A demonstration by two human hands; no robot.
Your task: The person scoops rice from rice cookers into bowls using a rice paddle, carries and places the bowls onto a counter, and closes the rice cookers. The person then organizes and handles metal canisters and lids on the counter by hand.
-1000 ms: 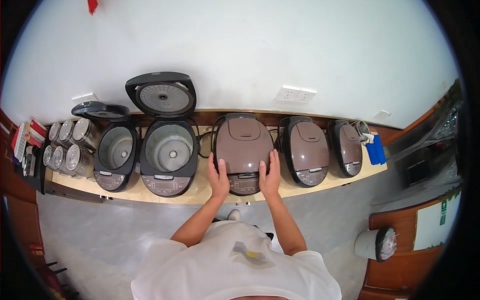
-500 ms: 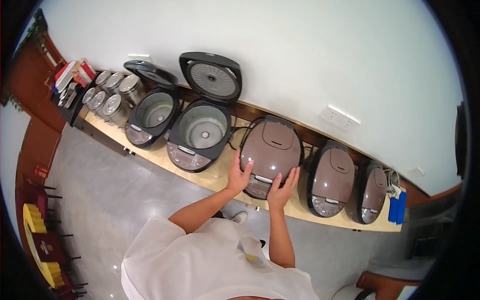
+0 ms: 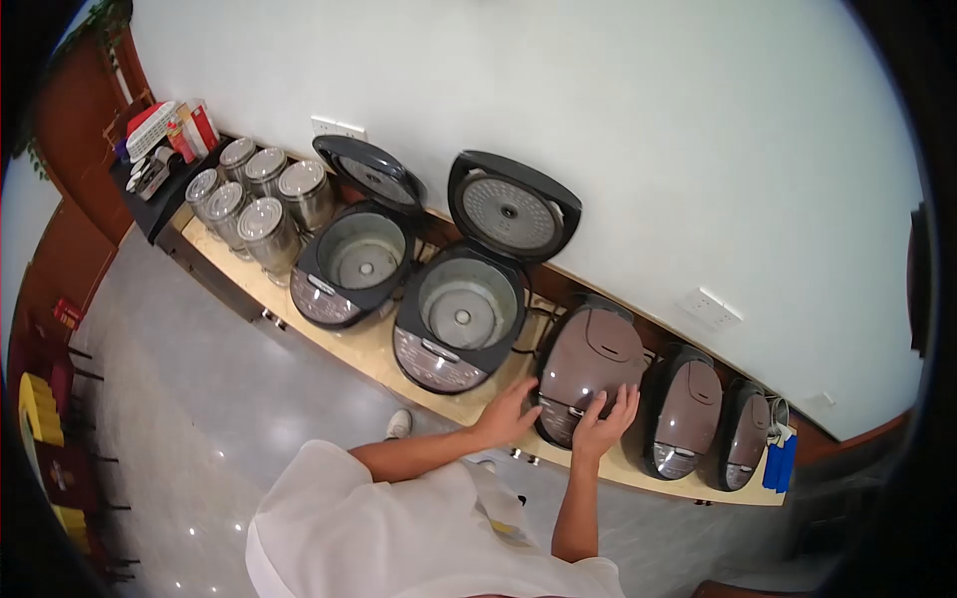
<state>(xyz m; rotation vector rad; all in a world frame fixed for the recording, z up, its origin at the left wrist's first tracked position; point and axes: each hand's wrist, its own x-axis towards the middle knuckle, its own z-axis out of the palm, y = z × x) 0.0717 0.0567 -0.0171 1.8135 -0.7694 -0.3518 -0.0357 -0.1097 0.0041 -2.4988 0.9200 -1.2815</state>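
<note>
A brown rice cooker point(image 3: 590, 354) with its lid down stands in front of me on the wooden counter. My left hand point(image 3: 508, 414) is at its front left edge, fingers apart. Over its front right side is my right hand point(image 3: 606, 424), fingers spread; whether either hand presses on the cooker I cannot tell. To the left, a rice cooker point(image 3: 439, 369) stands with its lid raised, its grey inner pot point(image 3: 467, 307) showing. Beside that one is another lid-up rice cooker point(image 3: 321, 299).
Two more closed rice cookers, one nearer point(image 3: 688, 399) and one farther point(image 3: 746, 424), stand to the right, before blue cloths point(image 3: 780, 463). Several lidded metal canisters point(image 3: 267, 234) fill the left end. A wall socket point(image 3: 712, 309) is behind the counter point(image 3: 399, 404).
My view has swung left, so the cookers appear farther right and lower. My hands have loosened from the closed cooker's sides, the left shifting towards its front corner.
</note>
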